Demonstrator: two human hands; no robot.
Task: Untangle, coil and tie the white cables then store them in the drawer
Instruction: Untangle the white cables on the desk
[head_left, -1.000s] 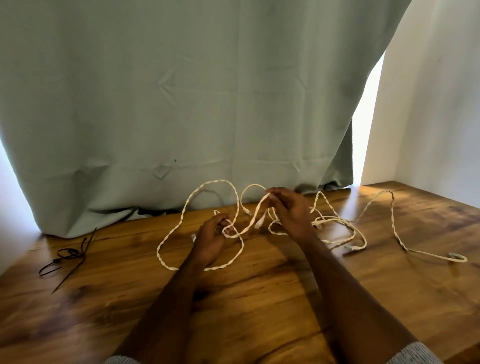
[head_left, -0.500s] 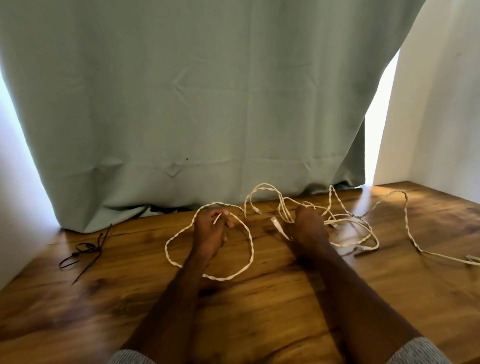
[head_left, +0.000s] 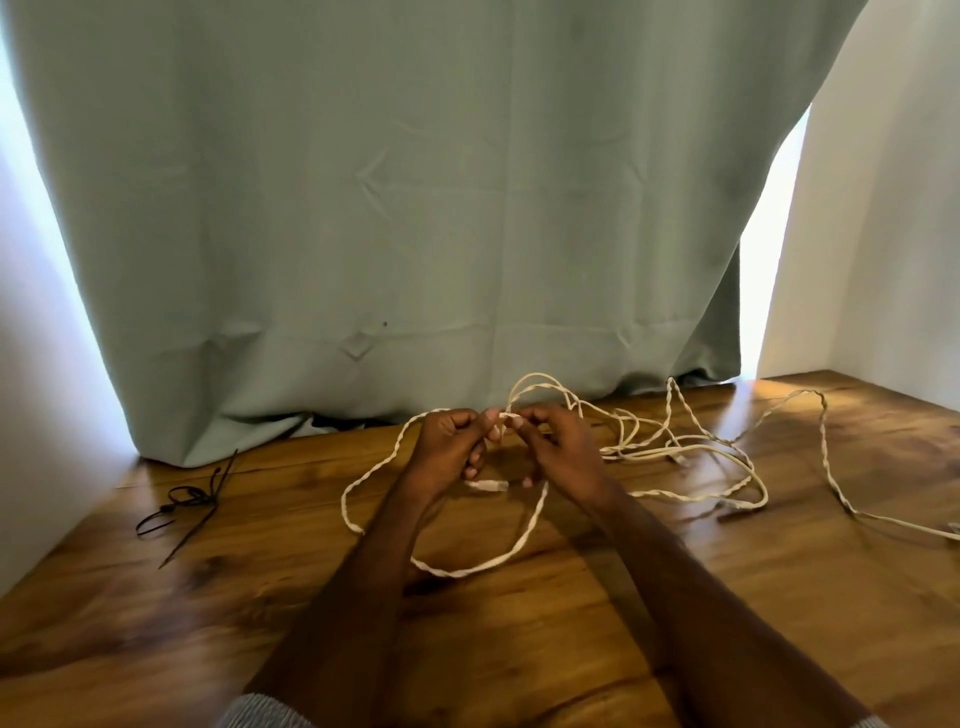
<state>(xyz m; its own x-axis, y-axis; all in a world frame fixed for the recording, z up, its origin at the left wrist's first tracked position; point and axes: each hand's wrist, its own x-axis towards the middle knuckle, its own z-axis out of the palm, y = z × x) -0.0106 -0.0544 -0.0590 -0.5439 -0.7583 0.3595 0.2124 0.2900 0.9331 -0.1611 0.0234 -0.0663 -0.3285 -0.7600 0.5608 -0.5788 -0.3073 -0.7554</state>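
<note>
Twisted white cables (head_left: 670, 449) lie tangled on the wooden table (head_left: 519, 623), spreading from the middle to the right edge. One wide loop (head_left: 457, 571) curves toward me under my wrists. My left hand (head_left: 449, 441) and my right hand (head_left: 558, 449) are raised just above the table, fingertips almost touching, both pinching the same short stretch of white cable between them. A white plug end (head_left: 488, 486) hangs below my left hand. No drawer is in view.
Black cable ties (head_left: 182, 501) lie in a small bundle at the left of the table. A grey-green curtain (head_left: 415, 208) hangs along the table's back edge. White walls close both sides.
My hands were apart on the table, each holding cable; now they have come together and lifted, pinching one stretch. The left loop has shifted toward me.
</note>
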